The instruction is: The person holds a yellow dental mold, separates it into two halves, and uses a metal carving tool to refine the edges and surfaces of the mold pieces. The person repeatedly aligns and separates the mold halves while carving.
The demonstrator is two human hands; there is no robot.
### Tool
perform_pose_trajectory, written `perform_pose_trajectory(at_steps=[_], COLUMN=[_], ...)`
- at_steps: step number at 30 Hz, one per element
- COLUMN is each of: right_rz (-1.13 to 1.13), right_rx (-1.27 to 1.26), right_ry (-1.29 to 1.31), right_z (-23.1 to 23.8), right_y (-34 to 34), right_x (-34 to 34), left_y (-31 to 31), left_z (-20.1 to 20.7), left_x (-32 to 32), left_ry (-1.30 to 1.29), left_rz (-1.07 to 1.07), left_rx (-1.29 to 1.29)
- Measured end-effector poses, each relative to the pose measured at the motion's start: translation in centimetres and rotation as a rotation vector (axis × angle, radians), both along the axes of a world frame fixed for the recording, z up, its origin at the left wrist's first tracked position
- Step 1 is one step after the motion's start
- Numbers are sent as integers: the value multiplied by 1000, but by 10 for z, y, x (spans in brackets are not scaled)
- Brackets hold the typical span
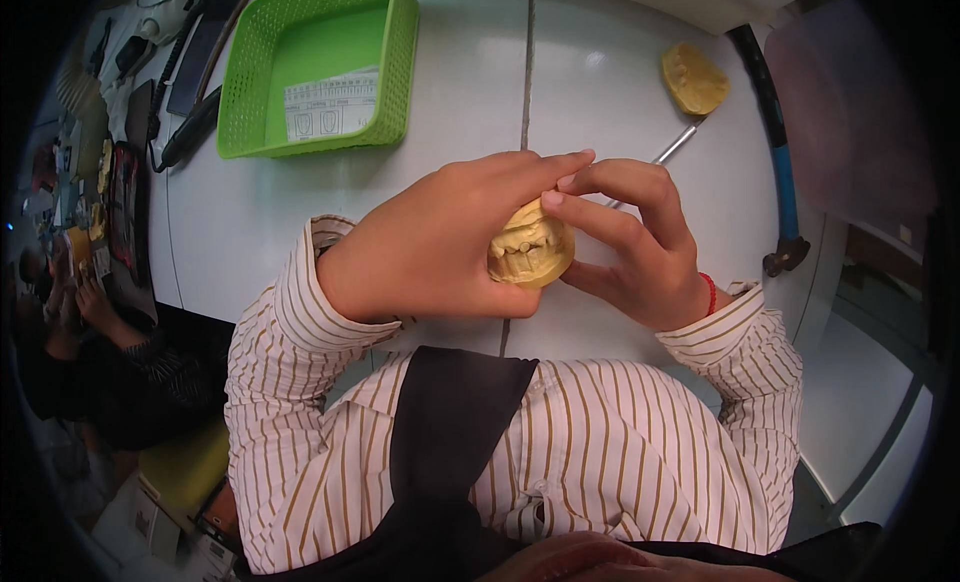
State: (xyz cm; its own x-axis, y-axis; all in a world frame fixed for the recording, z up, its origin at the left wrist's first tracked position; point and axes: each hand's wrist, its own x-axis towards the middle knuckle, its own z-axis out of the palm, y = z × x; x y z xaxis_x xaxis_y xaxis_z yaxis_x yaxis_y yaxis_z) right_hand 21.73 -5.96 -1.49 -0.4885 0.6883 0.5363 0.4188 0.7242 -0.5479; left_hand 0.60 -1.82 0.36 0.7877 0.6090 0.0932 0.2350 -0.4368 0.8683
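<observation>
A yellow plaster dental cast with a row of teeth is held up over the white table, in front of my chest. My left hand wraps around its left side, thumb below and fingers over the top. From the right, my right hand grips the same cast, its index and middle fingertips at the upper edge and the thumb lower behind it. My palm and fingers hide part of the cast. Past my right fingers lies a slim metal tool, partly covered by that hand. Another yellow cast piece rests near its far end.
A green plastic basket holding a printed paper slip stands at the far left. A hammer with a blue and black handle lies along the right. At the left edge, a co-worker's hands show beside dark devices and cables.
</observation>
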Motion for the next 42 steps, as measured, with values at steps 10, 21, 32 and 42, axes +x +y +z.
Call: perform_pose_trajectory(at_steps=[10, 21, 32, 42], right_rz=[9, 140, 166, 243], right_rx=[-181, -156, 271, 181], right_ry=[71, 106, 15, 57], right_z=[2, 3, -7, -8], right_y=[-4, 1, 0, -2], right_x=[6, -2, -8, -4], left_y=[0, -2, 0, -6], left_z=[-2, 11, -2, 3], left_x=[3, 4, 1, -1], left_ry=[-114, 35, 30, 86], left_rz=[-55, 38, -32, 45], left_rx=[-413, -438, -156, -299])
